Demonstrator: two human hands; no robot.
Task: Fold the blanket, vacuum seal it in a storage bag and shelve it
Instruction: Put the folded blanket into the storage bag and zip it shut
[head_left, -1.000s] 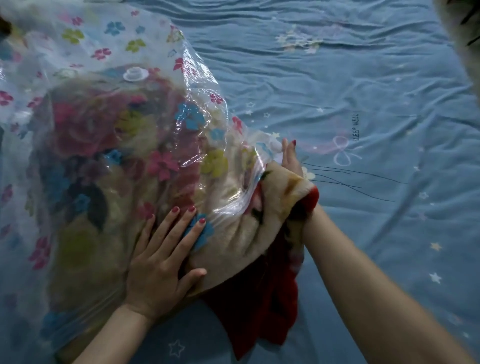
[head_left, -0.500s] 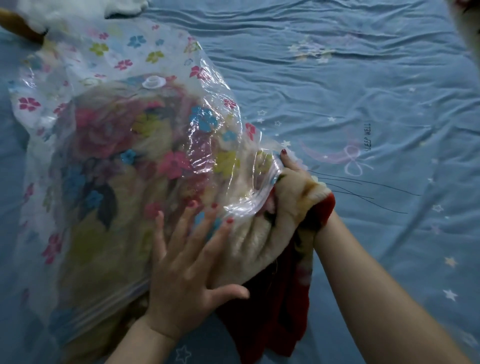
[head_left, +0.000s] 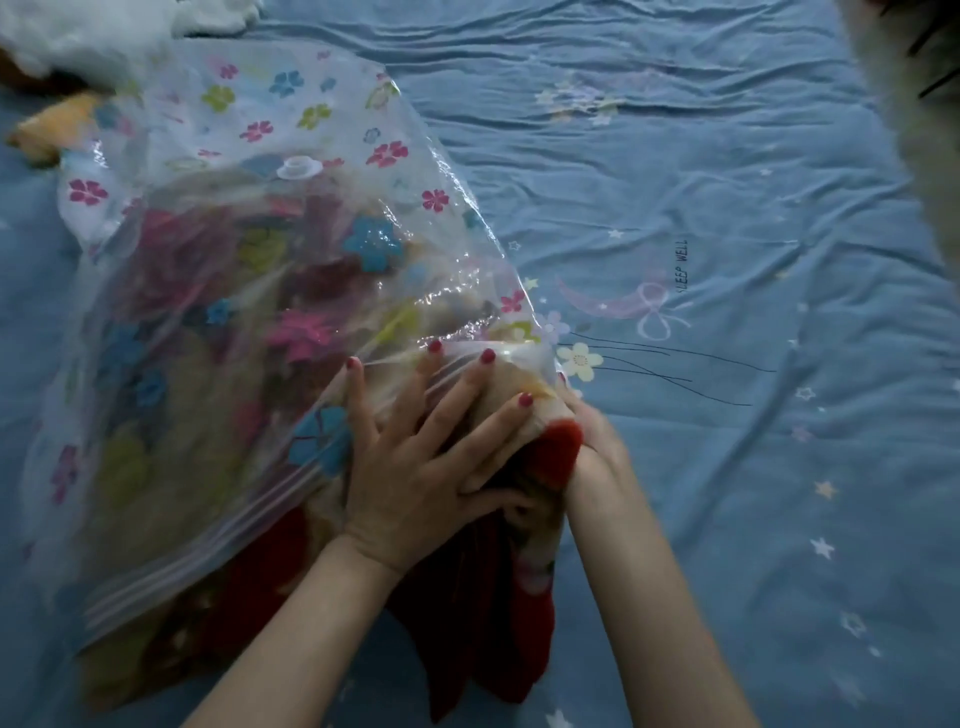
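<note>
Blanket (head_left: 467, 597): mostly inside the flower-print storage bag (head_left: 249, 291) on the bed (head_left: 727, 208), red edge outside. Your left hand (head_left: 415, 467): fingers spread, pressing the bag. Your right hand (head_left: 592, 436): grips the blanket corner.

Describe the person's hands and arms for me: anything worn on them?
Both forearms are bare, no sleeves showing. The left hand has red-painted fingernails; one red nail also shows on the right hand. I see no rings, watch or bracelets.
</note>
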